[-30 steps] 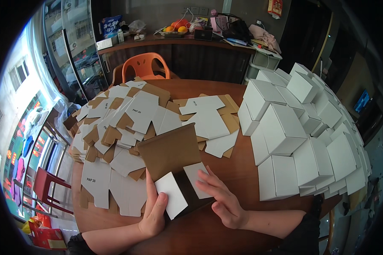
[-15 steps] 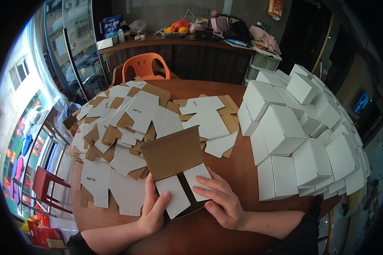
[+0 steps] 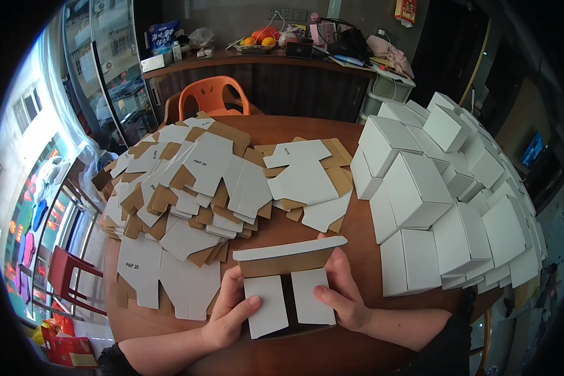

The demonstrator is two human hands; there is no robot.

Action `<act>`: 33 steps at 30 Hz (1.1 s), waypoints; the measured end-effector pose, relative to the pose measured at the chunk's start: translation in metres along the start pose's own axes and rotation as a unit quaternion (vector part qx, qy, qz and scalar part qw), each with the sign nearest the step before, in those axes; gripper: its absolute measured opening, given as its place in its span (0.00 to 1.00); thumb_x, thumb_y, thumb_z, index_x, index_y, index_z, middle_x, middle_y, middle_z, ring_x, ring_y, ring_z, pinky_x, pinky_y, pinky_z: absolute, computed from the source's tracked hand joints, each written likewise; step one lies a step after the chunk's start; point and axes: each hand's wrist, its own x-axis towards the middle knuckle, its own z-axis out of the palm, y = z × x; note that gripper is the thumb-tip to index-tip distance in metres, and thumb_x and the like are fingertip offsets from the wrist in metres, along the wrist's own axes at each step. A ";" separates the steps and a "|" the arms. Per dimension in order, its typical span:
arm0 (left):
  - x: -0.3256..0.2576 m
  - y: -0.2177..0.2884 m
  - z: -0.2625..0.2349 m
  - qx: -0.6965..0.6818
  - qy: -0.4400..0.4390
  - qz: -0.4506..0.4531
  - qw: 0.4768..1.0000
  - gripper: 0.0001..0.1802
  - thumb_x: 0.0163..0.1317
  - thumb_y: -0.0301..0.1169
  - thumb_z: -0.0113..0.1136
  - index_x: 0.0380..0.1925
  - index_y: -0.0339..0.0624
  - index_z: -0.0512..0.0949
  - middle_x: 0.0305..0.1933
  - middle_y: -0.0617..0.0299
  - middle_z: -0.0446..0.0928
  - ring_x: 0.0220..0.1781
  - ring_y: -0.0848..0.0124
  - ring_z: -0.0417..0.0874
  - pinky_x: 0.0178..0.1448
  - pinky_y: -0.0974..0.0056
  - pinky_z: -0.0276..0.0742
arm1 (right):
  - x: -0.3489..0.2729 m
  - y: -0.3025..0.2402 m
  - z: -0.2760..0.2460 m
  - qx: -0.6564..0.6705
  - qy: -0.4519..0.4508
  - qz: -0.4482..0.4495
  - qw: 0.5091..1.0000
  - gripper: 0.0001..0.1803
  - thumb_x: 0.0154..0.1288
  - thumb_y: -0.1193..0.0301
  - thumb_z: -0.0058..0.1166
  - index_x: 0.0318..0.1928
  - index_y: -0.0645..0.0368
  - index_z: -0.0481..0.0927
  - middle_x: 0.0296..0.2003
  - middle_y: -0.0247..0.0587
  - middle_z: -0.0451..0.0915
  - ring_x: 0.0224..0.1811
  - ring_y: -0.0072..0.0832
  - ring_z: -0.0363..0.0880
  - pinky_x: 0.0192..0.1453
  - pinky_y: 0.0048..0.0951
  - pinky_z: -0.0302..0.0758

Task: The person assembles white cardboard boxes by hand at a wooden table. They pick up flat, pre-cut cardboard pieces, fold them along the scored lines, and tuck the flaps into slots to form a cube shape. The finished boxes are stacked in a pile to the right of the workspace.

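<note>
Between my two hands is a small white cardboard box (image 3: 266, 308), brown on the inside. Two white side flaps lie folded inward with a dark gap between them. Its lid stands raised at the far side, with the white front tuck edge (image 3: 291, 248) bent over toward me. My left hand (image 3: 229, 313) grips the left side, thumb on the left flap. On the right side my right hand (image 3: 344, 297) holds it, thumb on the right flap and fingers behind the wall. The box's underside is hidden.
Flat unfolded white and brown box blanks (image 3: 200, 163) lie heaped on the left and middle of the brown wooden table (image 3: 294, 127). A tall stack of folded white boxes (image 3: 420, 188) stands at the right. Beyond the table is an orange chair (image 3: 214, 94).
The lid's front edge has been bent over toward me. My right hand has moved from atop the right flap to the box's right side, and the box has shifted slightly right and turned squarer.
</note>
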 end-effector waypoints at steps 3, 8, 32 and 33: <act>0.001 0.001 0.002 -0.022 0.002 0.005 1.000 0.33 0.74 0.26 0.47 0.75 0.42 0.48 0.70 0.52 0.65 0.69 0.66 0.67 0.72 0.58 0.64 | -0.009 0.002 -0.013 -0.067 -0.051 0.055 0.995 0.33 0.75 0.74 0.47 0.76 0.60 0.53 0.64 0.37 0.64 0.64 0.23 0.62 0.71 0.32 0.59; 0.002 0.004 0.004 -0.011 0.001 0.011 1.000 0.31 0.75 0.25 0.46 0.74 0.43 0.50 0.69 0.53 0.65 0.68 0.68 0.68 0.71 0.59 0.65 | -0.008 -0.002 -0.010 -0.083 -0.044 0.072 0.993 0.32 0.76 0.73 0.45 0.76 0.60 0.52 0.61 0.36 0.65 0.60 0.20 0.63 0.67 0.29 0.62; 0.004 0.001 -0.005 0.079 -0.046 0.075 0.993 0.18 0.70 0.23 0.40 0.58 0.41 0.68 0.74 0.46 0.61 0.71 0.62 0.66 0.73 0.56 0.62 | -0.005 0.005 -0.020 -0.058 -0.074 0.031 0.995 0.20 0.76 0.62 0.49 0.62 0.56 0.71 0.73 0.49 0.57 0.74 0.39 0.62 0.76 0.43 0.61; 0.004 0.003 -0.004 0.072 -0.039 0.067 0.994 0.18 0.69 0.23 0.39 0.57 0.41 0.69 0.74 0.46 0.61 0.71 0.62 0.66 0.72 0.56 0.63 | -0.005 0.003 -0.018 -0.046 -0.067 0.044 0.996 0.20 0.75 0.60 0.51 0.61 0.56 0.71 0.73 0.50 0.56 0.75 0.42 0.61 0.78 0.46 0.61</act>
